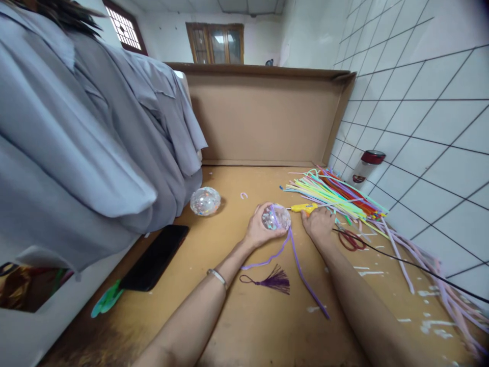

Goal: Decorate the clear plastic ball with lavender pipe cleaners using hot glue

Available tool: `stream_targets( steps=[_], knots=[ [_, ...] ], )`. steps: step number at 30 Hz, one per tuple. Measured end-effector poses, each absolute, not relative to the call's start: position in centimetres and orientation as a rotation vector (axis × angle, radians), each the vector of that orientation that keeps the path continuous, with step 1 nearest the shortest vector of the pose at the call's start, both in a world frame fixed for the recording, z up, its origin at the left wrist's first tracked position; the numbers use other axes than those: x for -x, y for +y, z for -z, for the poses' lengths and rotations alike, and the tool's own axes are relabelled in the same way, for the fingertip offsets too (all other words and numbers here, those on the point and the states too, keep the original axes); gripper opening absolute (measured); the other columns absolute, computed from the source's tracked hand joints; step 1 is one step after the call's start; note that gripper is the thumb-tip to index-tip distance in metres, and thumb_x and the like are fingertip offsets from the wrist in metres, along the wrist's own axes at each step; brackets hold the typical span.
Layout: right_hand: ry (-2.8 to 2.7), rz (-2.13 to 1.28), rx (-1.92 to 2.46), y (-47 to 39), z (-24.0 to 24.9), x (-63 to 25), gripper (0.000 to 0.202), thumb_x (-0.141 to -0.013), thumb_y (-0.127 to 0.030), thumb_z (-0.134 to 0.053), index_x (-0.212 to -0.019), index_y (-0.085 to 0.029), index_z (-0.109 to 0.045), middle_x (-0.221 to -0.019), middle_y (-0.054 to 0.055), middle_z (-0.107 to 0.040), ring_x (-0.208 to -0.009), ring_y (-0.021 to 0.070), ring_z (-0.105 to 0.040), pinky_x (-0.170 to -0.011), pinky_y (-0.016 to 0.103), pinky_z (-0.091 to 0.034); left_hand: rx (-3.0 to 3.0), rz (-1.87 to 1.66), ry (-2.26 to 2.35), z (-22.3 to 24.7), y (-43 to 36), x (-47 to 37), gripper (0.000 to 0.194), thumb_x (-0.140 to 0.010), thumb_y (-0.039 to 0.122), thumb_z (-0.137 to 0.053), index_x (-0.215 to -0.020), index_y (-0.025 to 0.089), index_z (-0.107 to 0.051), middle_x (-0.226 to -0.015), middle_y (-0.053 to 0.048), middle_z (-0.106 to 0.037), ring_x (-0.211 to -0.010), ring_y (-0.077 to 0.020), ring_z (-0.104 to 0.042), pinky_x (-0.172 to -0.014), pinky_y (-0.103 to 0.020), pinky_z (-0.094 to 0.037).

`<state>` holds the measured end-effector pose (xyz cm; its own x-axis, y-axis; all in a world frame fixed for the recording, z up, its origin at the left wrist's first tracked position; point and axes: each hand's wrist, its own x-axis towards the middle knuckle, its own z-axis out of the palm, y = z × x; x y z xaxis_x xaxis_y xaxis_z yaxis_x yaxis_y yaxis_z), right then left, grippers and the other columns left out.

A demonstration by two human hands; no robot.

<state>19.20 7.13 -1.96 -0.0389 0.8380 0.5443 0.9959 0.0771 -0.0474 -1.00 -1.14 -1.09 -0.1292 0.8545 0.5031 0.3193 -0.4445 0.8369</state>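
Observation:
My left hand (pixel 260 227) is wrapped round a clear, sparkly faceted ball (pixel 280 218), with its thumb below and fingers above. Purple pipe cleaners (pixel 301 270) trail from the ball's lower right side onto the table. My right hand (pixel 320 223) grips a yellow hot glue gun (pixel 303 208), whose metal tip points at the ball's right side, close to it or touching; I cannot tell which. Below the ball lies a dark purple tassel (pixel 277 279) with a looped cord. To the left rests a second clear ball (pixel 205 201), apart from both hands.
Colourful pipe cleaners (pixel 336 191) lie at the right, with red-handled scissors (pixel 351 240) and a black cable (pixel 401 270) nearby. A bottle (pixel 367 165) stands by the tiled wall. A black phone (pixel 156 257) lies left, beside grey hanging clothing (pixel 153 153). Cardboard (pixel 263 120) closes the back.

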Motion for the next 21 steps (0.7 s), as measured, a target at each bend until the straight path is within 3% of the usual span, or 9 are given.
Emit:
stream_targets(
  steps=[8,13,17,21],
  knots=[
    [-1.894,0.604,1.84,5.8,0.0,-20.1,0.048,-0.091,-0.045,-0.05,-0.095,0.0,-0.066,-0.091,0.027,-0.065,-0.088,0.0345,-0.058,-0.078,0.047,-0.038,-1.727,-1.593,1.315,0.9,-1.4,0.9,0.083,-0.048,0.032,-0.092,-0.123,0.025,-0.056,-0.127,-0.01,-0.058,-0.119,-0.0316,-0.058,-0.106,-0.053,-0.045],
    [-2.018,0.457,1.194,4.1,-1.5,-18.4,0.028,-0.092,-0.025,-0.044,-0.108,-0.01,-0.061,-0.096,0.015,-0.065,-0.092,0.026,-0.057,-0.08,0.038,-0.039,-1.756,-1.612,1.303,1.1,-1.3,0.9,0.083,-0.049,0.032,-0.092,-0.123,0.022,-0.055,-0.126,-0.01,-0.059,-0.119,-0.032,-0.058,-0.107,-0.051,-0.045],
    [-2.051,0.442,0.709,2.1,-2.1,-15.9,0.03,-0.091,-0.027,-0.047,-0.115,-0.013,-0.058,-0.095,0.012,-0.066,-0.086,0.0241,-0.057,-0.077,0.036,-0.04,-1.803,-1.65,1.265,1.6,-0.9,1.0,0.081,-0.051,0.035,-0.091,-0.122,0.019,-0.055,-0.124,-0.011,-0.06,-0.117,-0.0304,-0.059,-0.106,-0.048,-0.046],
    [-2.006,0.469,0.553,1.1,-2.5,-14.9,0.021,-0.094,-0.023,-0.051,-0.11,-0.015,-0.061,-0.088,0.01,-0.068,-0.08,0.0226,-0.058,-0.073,0.036,-0.041,-1.855,-1.675,1.234,1.9,-0.7,1.0,0.081,-0.052,0.036,-0.09,-0.122,0.019,-0.054,-0.125,-0.012,-0.059,-0.118,-0.0301,-0.058,-0.106,-0.049,-0.046]
  ],
)
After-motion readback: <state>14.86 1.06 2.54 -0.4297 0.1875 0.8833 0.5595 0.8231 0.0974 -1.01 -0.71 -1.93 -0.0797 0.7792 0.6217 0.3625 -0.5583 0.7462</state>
